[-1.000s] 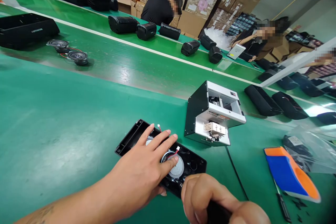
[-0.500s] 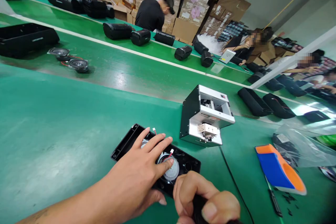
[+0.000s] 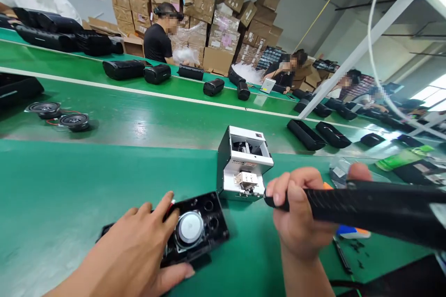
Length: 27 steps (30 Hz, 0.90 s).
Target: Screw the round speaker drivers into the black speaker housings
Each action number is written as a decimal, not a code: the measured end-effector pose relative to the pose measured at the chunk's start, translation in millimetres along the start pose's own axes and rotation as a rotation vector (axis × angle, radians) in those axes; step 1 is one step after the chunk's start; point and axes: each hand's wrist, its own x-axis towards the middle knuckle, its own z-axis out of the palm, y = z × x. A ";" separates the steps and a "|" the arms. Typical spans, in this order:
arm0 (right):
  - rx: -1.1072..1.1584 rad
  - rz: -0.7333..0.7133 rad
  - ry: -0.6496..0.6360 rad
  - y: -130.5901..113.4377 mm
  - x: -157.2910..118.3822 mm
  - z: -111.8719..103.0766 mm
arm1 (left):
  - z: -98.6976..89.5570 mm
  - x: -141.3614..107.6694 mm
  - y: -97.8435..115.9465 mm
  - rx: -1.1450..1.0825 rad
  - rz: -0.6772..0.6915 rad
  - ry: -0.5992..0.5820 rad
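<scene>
A black speaker panel [image 3: 218,213] with a round silver-grey driver [image 3: 190,228] lies tilted on the green table. Over its left part rests my left hand [image 3: 139,236], fingers spread on top and thumb along the near edge. My right hand [image 3: 303,213] is wrapped round a long black power tool [image 3: 369,209], its tip pointing left at the front of a small white and black machine [image 3: 244,162]. Whether the tip touches the machine's metal block [image 3: 248,179] cannot be told exactly. Part of the panel is hidden under my left hand.
Two loose speaker drivers [image 3: 74,121] lie on the green conveyor at the left. Black speaker housings [image 3: 304,134] stand further right. A screwdriver [image 3: 342,255] and black scraps lie at the lower right. People work across the line before stacked cartons [image 3: 219,60].
My right hand has risen from beside the panel to the machine's front, bringing the black tool into view. The panel has turned, with my left hand on its left part. The view has shifted.
</scene>
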 end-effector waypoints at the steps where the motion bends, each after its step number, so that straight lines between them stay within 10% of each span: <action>1: -0.025 -0.014 -0.004 8.0 3.5 0.1 | 3.3 -2.6 3.7 0.075 -0.077 -0.019; 6: -0.070 0.072 0.037 28.9 0.6 9.8 | 14.0 -4.3 21.0 0.241 -0.289 -0.062; 15: -0.045 0.340 0.053 -0.4 -18.2 8.9 | 43.6 -15.5 30.2 -0.368 -0.103 0.027; 27: 0.040 0.469 -0.111 -28.2 -40.3 21.8 | 19.2 -7.1 36.5 -0.604 -0.244 -0.246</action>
